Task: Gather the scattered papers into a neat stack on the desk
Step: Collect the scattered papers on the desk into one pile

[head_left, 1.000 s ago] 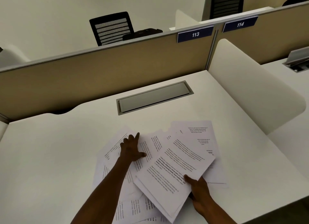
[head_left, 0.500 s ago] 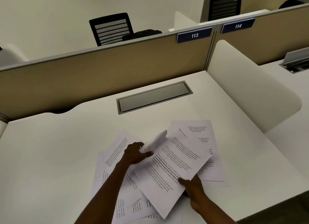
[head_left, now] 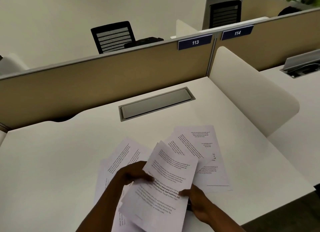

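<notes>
Several printed white sheets lie overlapping on the white desk (head_left: 52,162) near its front edge. My left hand (head_left: 133,175) and my right hand (head_left: 195,197) both grip a bundle of sheets (head_left: 166,185), lifted and tilted above the others. The left thumb pinches its left edge, the right thumb its right edge. More loose sheets (head_left: 202,145) fan out behind and to the right. Other sheets (head_left: 121,155) lie under my left forearm.
A grey cable hatch (head_left: 155,103) is set in the desk behind the papers. A tan partition (head_left: 103,79) labelled 113 closes the back, and a white side divider (head_left: 251,93) stands at the right. Black chairs stand beyond the partition.
My left hand lifted off the flat sheets, took hold of one and brought it onto the bundle in my right hand. The bundle now sits nearer me, held on both sides.
</notes>
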Motion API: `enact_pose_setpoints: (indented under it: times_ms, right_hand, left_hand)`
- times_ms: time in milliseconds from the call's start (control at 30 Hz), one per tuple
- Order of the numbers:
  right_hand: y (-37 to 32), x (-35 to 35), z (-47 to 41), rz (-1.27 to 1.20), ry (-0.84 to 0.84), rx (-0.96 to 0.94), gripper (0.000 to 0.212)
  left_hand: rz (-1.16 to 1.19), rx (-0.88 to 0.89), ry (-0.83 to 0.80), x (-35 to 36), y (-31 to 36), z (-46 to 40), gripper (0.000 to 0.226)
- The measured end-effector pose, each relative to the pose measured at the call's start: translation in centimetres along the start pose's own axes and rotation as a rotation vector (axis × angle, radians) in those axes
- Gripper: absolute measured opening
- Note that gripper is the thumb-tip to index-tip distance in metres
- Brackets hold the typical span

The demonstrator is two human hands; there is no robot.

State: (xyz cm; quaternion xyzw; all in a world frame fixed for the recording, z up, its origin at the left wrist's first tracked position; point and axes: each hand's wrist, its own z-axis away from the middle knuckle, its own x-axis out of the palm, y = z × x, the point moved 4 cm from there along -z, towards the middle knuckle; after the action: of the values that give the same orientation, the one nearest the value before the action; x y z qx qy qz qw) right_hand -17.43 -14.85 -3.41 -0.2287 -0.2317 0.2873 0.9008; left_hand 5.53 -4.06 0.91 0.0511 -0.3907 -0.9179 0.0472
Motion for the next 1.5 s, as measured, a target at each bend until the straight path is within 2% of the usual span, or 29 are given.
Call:
enact_pose_setpoints:
  times_ms: [100,200,300,433,500,633,667,733,800,833,933,1133,1333,1500]
  right_hand:
    - [-1.1,-1.5,0.7,-0.015,0.128,-0.182,0.038]
    - [-2.7,-3.5,1.7,-0.052,0.209,-0.333,0.047]
    - [-3.6,-4.8,1.7,-0.195,0.144,-0.313,0.052]
    - [-3.4,-5.7,0.9,-0.375,-0.007,-0.154,0.048]
    - [-3.3,-5.7,0.8,-0.393,-0.026,-0.106,0.044]
    - [-3.6,-6.2,0.0,-0.256,0.170,-0.247,0.048]
    - [-3.6,-6.2,-0.2,-0.214,0.224,-0.276,0.052]
    - [-3.4,-6.3,-0.5,-0.167,0.326,-0.301,0.059]
    - [-3.0,-6.1,-0.9,-0.165,0.380,-0.297,0.058]
    - [-2.7,-6.0,-1.1,-0.162,0.402,-0.286,0.056]
    - [-1.9,-5.6,-1.6,-0.170,0.454,-0.268,0.053]
    - [-2.0,-4.7,-2.5,-0.169,0.477,-0.258,0.049]
    - [-2.1,-4.6,-2.9,-0.140,0.527,-0.253,0.051]
    - [-2.0,-4.5,-2.8,-0.104,0.535,-0.251,0.050]
  left_hand:
    - [0.174,0.143,-0.038,2.1,1.7,0.6,0.050]
    - [0.355,0.261,-0.087,4.1,3.7,0.5,0.054]
    - [0.462,0.273,-0.112,5.7,4.8,-0.8,0.051]
    - [0.461,0.227,-0.027,5.6,5.2,-2.9,0.048]
    - [0.385,0.198,0.049,5.1,5.1,-3.8,0.053]
    - [0.075,0.123,0.191,4.3,5.3,-5.4,0.061]
    - [-0.060,0.112,0.258,4.0,5.7,-5.7,0.058]
    - [-0.356,0.116,0.512,3.1,6.3,-6.6,0.050]
    - [-0.514,0.134,0.738,2.3,6.8,-7.2,0.043]
    - [-0.563,0.120,0.776,1.9,6.8,-7.6,0.043]
    - [-0.734,-0.005,0.691,1.1,6.2,-9.3,0.059]
    - [-0.775,-0.082,0.691,1.1,5.7,-10.7,0.082]
    - [-0.638,-0.169,0.636,0.9,6.1,-11.3,0.096]
    - [-0.539,-0.184,0.617,0.8,6.0,-11.3,0.090]
